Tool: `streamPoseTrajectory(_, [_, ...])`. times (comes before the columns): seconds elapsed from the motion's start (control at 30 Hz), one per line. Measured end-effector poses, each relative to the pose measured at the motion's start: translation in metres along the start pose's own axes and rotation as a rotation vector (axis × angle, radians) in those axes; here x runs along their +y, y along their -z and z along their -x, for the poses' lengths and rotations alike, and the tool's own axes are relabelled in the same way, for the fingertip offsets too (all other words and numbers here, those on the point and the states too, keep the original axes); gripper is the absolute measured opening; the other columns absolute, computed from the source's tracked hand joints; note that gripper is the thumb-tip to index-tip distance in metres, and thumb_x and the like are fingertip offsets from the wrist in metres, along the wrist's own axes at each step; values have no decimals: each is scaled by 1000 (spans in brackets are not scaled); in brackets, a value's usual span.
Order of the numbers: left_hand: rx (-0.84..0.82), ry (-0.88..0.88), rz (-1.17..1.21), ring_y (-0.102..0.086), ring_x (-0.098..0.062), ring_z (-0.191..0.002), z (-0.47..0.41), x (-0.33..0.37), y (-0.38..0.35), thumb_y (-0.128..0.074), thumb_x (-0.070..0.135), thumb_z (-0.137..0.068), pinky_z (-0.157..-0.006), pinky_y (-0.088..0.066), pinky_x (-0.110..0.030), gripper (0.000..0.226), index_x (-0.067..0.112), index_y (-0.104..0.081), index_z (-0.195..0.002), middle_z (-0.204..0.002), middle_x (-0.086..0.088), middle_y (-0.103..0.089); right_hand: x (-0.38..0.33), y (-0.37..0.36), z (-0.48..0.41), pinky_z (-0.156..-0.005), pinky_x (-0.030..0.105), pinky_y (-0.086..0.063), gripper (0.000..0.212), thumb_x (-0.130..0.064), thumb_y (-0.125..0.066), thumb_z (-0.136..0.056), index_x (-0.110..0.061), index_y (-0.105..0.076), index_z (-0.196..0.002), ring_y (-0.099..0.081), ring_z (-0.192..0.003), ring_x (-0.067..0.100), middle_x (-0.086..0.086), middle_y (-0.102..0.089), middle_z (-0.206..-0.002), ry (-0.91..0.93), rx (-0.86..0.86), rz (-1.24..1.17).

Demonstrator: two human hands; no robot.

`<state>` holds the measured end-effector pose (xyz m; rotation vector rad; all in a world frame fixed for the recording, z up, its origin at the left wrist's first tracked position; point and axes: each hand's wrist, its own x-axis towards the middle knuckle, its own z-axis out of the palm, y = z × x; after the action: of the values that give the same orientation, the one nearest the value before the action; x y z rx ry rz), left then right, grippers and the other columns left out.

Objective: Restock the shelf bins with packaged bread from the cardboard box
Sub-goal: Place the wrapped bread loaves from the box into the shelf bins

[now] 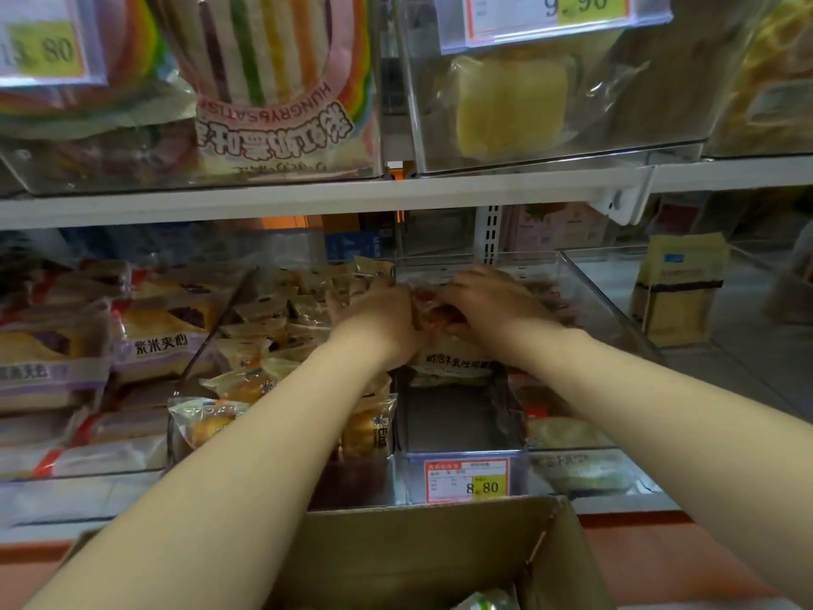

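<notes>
Toward the rear wall of the clear bin (611,310), left hand (378,317) and right hand (492,301) pinch one bread package (433,312) between curled fingers.

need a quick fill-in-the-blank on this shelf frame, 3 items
1. The left hand and right hand both grip one bread packet at the ____ shelf.
2. The price tag nearest the cardboard box reads ____.
3. The top-right tag reads ____.
Missing: lower; 8.80; 9.90
</notes>
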<state>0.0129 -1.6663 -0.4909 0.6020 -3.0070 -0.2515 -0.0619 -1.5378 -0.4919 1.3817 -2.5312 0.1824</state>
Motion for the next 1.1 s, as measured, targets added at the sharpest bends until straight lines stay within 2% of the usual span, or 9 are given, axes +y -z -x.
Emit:
streamPoseTrajectory(0.13, [17,-37,163,-54,-21,-114,25,-26,6,-56,50,-89,-100,-44,-45,43,30,-56,-126,-129,2,-57,-8,-11,-5,-102,37,-33,64,-43,-63,-85,-26,-37,-141,-36,-128,22,1,-43,-140,27,-73,52])
streamPoseTrajectory(0.27, [2,-112,187,-56,-15,-111,46,-38,15,-52,42,-94,-88,-46,-28,41,28,-54,-132,-128,2,-59,-4,-8,-4,-108,44,-31,104,-55,-68,-76,-32,0,-150,-30,-138,29,7,-28,-153,-92,-196,-43])
streamPoseTrajectory(0.33, [9,-131,195,-56,-15,-113,49,-39,15,-51,40,-95,-86,-45,-26,41,27,-53,-133,-131,2,-58,-2,-12,-3,-113,47,-24,105,-57,-65,-78,-34,7,-150,-21,-142,31,7,-21,-157,-106,-273,86])
streamPoseTrajectory(0.5, [29,-121,167,-55,-19,-116,51,-43,7,-48,44,-95,-96,-46,-36,44,28,-49,-136,-134,0,-56,-12,-27,-14,-108,47,-28,78,-56,-58,-84,-36,-19,-148,-31,-135,30,5,-39,-146,-106,-314,186])
streamPoseTrajectory(0.73, [45,-127,161,-53,-22,-118,51,-42,4,-46,45,-96,-104,-39,-47,44,28,-48,-136,-131,-1,-57,-22,-18,-22,-109,48,-26,86,-43,-65,-82,-37,-13,-150,-24,-138,32,8,-29,-150,-139,-496,237])
streamPoseTrajectory(0.83, [42,-126,155,-52,-22,-121,53,-43,5,-44,45,-96,-106,-38,-47,44,28,-46,-137,-134,-1,-55,-23,-2,-9,-112,48,-24,91,-46,-67,-81,-33,-11,-151,-20,-141,30,4,-22,-155,-182,-378,114])
streamPoseTrajectory(0.93, [50,-128,152,-51,-23,-122,53,-42,5,-44,46,-96,-106,-37,-47,44,28,-46,-137,-134,-2,-55,-30,8,4,-91,36,-46,42,-34,-63,-87,-24,-53,-127,-52,-114,23,2,-54,-128,-173,-156,9])
streamPoseTrajectory(1.0, [60,-122,150,-51,-24,-122,53,-41,4,-43,45,-96,-105,-39,-47,45,27,-46,-138,-135,-3,-54,-37,7,11,-71,31,-51,18,-26,-58,-90,-19,-65,-105,-60,-85,18,1,-64,-98,-140,-315,-52])
streamPoseTrajectory(1.1, [77,-126,136,-51,-24,-122,54,-41,1,-43,45,-97,-104,-39,-46,45,26,-46,-137,-134,-4,-55,-44,-6,13,-63,24,-43,24,-11,-52,-92,-13,-62,-114,-54,-77,15,-2,-58,-90,-85,-575,47])
